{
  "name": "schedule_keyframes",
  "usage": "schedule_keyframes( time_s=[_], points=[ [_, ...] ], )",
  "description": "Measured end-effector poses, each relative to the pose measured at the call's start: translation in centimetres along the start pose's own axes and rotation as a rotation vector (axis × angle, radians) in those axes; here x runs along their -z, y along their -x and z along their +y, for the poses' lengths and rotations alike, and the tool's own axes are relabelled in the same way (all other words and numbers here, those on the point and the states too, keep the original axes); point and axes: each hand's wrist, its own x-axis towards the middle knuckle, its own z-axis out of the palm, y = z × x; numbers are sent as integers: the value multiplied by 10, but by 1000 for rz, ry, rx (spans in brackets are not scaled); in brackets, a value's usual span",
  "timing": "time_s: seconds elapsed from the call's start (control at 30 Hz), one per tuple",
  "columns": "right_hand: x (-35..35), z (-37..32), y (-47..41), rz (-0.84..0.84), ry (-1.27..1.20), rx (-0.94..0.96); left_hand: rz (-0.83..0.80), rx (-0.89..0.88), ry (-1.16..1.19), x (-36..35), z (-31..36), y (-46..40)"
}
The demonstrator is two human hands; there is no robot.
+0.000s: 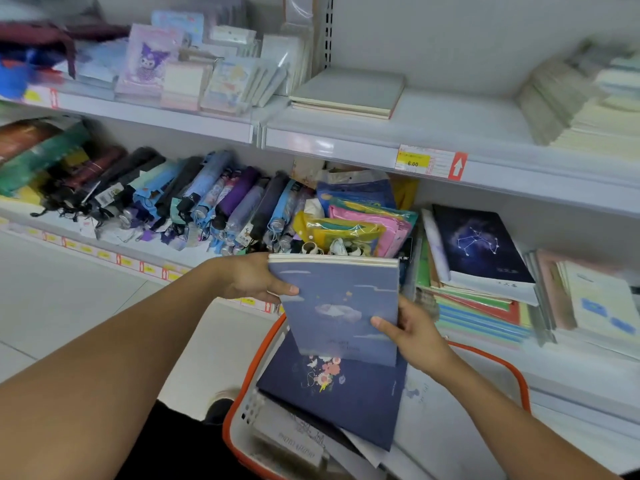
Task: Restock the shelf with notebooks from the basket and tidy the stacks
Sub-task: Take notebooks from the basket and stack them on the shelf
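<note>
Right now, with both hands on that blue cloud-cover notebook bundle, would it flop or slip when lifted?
The notebook bundle probably stays fairly stiff: several spines show stacked at its top edge. Its covers look smooth, so copies could slide apart. The left hand and right hand pinching opposite edges should limit that.

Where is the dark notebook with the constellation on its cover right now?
In the head view, the constellation notebook lies on top of a stack on the lower shelf, right of centre, just right of the colourful plastic pouches and above the basket.

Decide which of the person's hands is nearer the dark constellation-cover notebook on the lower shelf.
Right. The right hand is just below-left of the dark constellation-cover notebook; the left hand is farther left.
</note>
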Motion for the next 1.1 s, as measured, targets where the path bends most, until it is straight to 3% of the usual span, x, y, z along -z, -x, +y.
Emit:
schedule_keyframes(
  time_s=[0.13, 0.27, 0.4, 0.5, 0.63, 0.83, 1.0, 1.1],
  points=[
    [-2, -10, 1, 75, 9, 11, 24, -148, 14, 1, 12, 8],
    [3, -71, -16, 172, -156, 162, 94, -462, 287, 12, 50, 31],
    [16, -153, -47, 211, -348, 279, 344, -666, 138, 11, 80, 50],
    [31, -199, -67, 97, -423, 227, 549, -787, 259, 14, 98, 52],
    [36, -213, -64, -45, -292, 97, 593, -797, 461, 19, 117, 51],
    [42, -237, -97, 133, -568, -79, 422, -775, 748, 23, 130, 50],
    [70, -286, -182, 185, -756, -194, 499, -675, 736, 24, 114, 43],
    [75, -303, -221, 211, -739, -256, 514, -626, 677, 31, 109, 42]
  ],
)
